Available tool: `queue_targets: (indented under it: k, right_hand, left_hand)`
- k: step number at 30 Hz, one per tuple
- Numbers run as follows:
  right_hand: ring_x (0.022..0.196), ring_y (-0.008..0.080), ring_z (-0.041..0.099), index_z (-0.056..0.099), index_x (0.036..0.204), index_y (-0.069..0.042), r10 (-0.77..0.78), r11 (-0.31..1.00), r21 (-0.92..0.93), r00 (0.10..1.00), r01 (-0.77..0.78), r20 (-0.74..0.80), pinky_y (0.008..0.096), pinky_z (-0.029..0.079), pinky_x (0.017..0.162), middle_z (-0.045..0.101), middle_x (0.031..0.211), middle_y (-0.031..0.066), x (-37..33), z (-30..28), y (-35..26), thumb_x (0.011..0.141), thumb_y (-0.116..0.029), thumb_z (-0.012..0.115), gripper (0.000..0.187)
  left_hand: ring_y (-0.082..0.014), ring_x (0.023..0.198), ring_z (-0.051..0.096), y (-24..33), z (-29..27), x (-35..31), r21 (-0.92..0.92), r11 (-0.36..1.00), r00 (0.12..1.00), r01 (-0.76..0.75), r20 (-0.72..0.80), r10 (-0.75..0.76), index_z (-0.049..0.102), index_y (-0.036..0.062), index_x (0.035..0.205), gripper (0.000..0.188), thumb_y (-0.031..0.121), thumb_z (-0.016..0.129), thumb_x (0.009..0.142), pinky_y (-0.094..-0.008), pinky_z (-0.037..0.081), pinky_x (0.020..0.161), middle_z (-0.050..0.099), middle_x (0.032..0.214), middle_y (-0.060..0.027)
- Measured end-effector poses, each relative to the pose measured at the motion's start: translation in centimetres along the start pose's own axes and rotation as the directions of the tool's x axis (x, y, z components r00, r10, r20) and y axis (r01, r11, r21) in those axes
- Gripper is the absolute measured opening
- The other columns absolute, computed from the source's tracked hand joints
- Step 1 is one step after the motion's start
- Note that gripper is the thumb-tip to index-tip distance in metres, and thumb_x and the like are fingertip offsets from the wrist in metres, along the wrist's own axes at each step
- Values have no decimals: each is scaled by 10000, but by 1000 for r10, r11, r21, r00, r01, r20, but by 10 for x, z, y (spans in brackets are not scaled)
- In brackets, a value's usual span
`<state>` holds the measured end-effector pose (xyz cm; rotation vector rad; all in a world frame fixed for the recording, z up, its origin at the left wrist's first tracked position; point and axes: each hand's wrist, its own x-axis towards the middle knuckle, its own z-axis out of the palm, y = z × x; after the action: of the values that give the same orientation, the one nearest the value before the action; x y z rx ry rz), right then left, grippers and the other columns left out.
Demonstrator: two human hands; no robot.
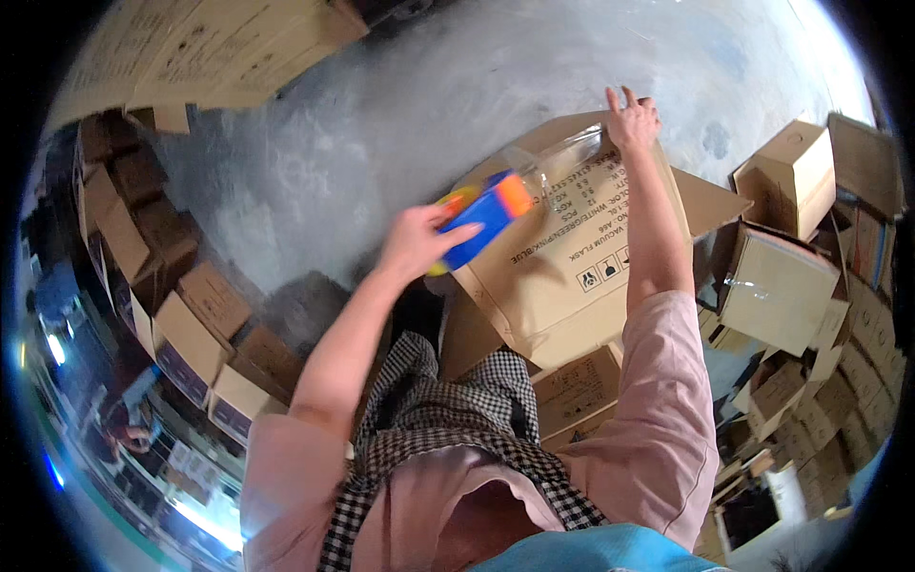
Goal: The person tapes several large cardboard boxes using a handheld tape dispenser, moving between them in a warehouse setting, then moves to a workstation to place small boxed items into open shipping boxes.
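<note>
The left hand (pixel 416 238) is gripping a blocky blue-and-orange tape dispenser (pixel 481 227) at the left edge of a boxy, matte cardboard carton (pixel 543 310); glossy clear tape (pixel 579 145) is crossing its far side, where the right hand (pixel 634 124) is curling half open, its hold unclear

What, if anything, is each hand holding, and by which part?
Left hand: tape dispenser, by its blue body. Right hand: at the far edge of the carton; hold unclear.
</note>
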<state>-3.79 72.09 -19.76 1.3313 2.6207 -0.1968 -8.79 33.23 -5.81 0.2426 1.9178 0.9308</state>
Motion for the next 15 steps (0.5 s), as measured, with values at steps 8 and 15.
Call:
queue_targets:
  k: [8, 15]
  right_hand:
    - [1303, 342, 412, 481, 1411, -274, -5, 1000, -18, 1000, 4, -12, 487, 309, 1070, 438, 1405, 180, 2, 7, -19, 936, -643, 337, 619]
    - [1462, 364, 138, 554, 1334, -158, -228, 974, -63, 926, 219, -301, 595, 55, 1162, 265, 1531, 201, -19, 34, -6, 983, -516, 335, 547]
  left_hand:
    - [-198, 647, 634, -159, -70, -109, 175, 967, 969, 185, -195, -150, 701, -19, 868, 438, 397, 775, 752, -325, 493, 657, 666, 723, -143]
    - [-274, 700, 662, -178, -48, -77, 96, 989, 981, 114, -167, -97, 702, -29, 941, 516, 451, 748, 759, -362, 499, 681, 670, 770, -185]
